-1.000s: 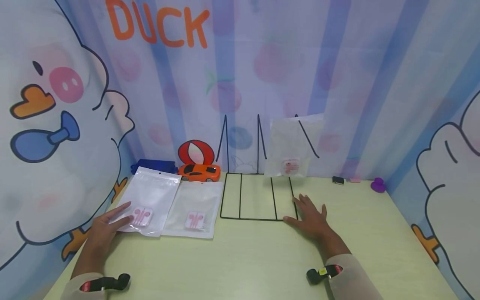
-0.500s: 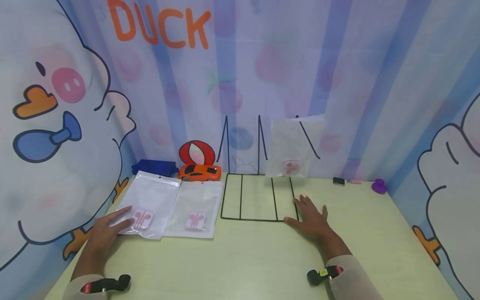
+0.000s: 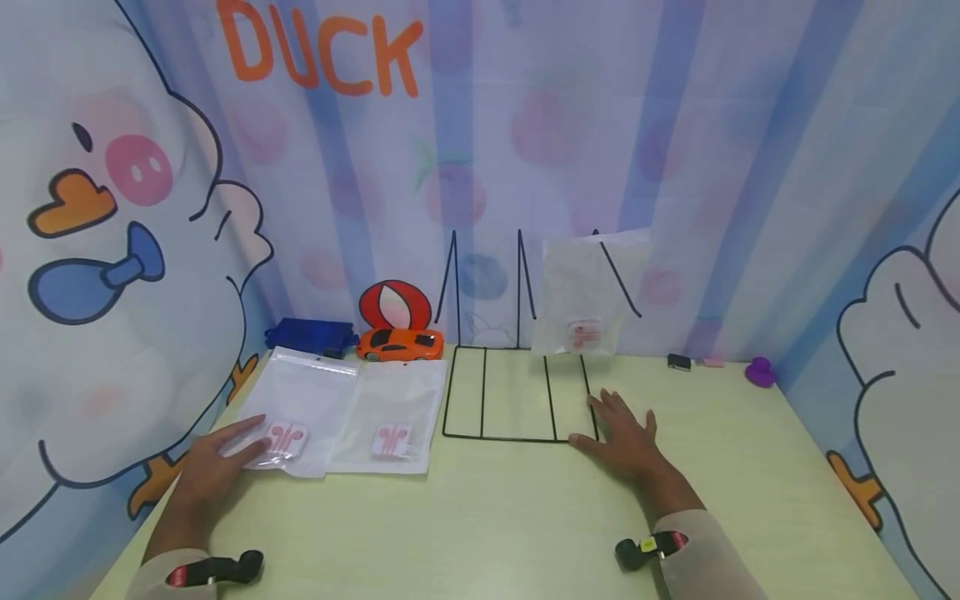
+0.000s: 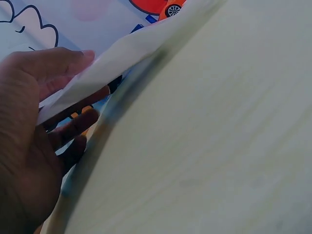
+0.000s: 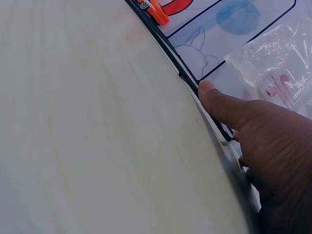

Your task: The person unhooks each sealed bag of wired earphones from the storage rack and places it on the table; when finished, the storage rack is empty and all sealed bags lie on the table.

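My left hand (image 3: pixel 210 468) pinches the lower left side of a white zip bag (image 3: pixel 307 387) holding a boxed pair of pink earphones. In the left wrist view, the thumb lies over the bag (image 4: pixel 117 56), with fingers beneath it. A second earphone bag (image 3: pixel 397 387) lies against its right side. At the right front corner of a black wire display rack (image 3: pixel 498 438), my right hand (image 3: pixel 626 446) rests with fingers spread, its thumb touching the front wire. A third earphone bag (image 3: pixel 573 283) hangs on the rack's right hook.
Behind the bags are a blue object (image 3: pixel 311 335), an orange toy car (image 3: pixel 401 344) and a red-and-white round thing (image 3: pixel 393 306). A small black item (image 3: pixel 678 362), a pink piece (image 3: pixel 712 362) and a purple knob-like object (image 3: pixel 760 372) stand at the back right.
The top edge of the bag in my left hand has dropped slightly toward the table. My right hand stays at the rack's corner, and the hanging bag keeps its place.
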Tool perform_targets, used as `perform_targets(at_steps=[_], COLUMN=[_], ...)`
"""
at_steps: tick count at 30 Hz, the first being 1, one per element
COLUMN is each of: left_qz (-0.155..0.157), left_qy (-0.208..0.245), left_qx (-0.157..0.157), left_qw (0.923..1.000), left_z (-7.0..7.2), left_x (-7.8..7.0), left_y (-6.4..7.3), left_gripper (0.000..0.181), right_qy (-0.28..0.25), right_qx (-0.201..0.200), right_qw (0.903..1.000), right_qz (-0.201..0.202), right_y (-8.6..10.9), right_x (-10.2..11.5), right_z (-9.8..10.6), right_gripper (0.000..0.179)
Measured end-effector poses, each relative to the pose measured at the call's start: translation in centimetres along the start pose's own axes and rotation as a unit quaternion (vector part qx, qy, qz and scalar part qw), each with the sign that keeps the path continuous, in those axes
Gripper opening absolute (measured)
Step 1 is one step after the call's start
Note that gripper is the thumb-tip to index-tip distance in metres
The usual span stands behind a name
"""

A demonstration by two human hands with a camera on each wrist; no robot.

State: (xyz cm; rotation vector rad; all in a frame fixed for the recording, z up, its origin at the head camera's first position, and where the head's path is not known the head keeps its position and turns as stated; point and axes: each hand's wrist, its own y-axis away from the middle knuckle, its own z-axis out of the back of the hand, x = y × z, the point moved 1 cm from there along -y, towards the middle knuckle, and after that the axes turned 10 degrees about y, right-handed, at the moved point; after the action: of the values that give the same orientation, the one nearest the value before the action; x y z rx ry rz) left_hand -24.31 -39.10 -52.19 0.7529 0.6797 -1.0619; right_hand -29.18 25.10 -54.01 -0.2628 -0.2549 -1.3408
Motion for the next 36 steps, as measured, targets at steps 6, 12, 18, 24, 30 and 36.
perform_targets(at_steps=[6, 12, 18, 24, 30, 36], left_qz=[-0.032, -0.073, -0.101, -0.129, -0.155, -0.21], left_qy=[-0.033, -0.063, -0.062, -0.083, -0.111, -0.159], left_qx=[-0.002, 0.003, 0.004, -0.008, -0.021, -0.049], left_qw=[0.9989, 0.9953, 0.993, 0.9881, 0.9814, 0.9634], left_z=[-0.3, -0.3, -0.4, -0.7, -0.9, -1.2], left_x=[0.3, 0.6, 0.7, 0.7, 0.7, 0.1], left_y=[-0.2, -0.3, -0.2, -0.1, 0.0, 0.2], left_gripper=[0.081, 0.079, 0.077, 0.075, 0.079, 0.079], right_qy=[-0.001, -0.005, -0.006, -0.007, -0.008, -0.009], right_qx=[0.0, -0.001, -0.005, -0.005, -0.009, -0.009], right_qw=[1.0, 1.0, 1.0, 1.0, 0.9999, 0.9999], right_qz=[-0.001, -0.001, 0.002, 0.002, 0.003, 0.005], right_y=[0.1, 0.0, -0.1, 0.0, 0.0, -0.1], right_x=[0.1, 0.0, -0.2, -0.3, -0.3, -0.2], right_z=[0.1, -0.1, -0.2, -0.1, -0.2, -0.2], right_gripper=[0.089, 0.09, 0.09, 0.09, 0.09, 0.09])
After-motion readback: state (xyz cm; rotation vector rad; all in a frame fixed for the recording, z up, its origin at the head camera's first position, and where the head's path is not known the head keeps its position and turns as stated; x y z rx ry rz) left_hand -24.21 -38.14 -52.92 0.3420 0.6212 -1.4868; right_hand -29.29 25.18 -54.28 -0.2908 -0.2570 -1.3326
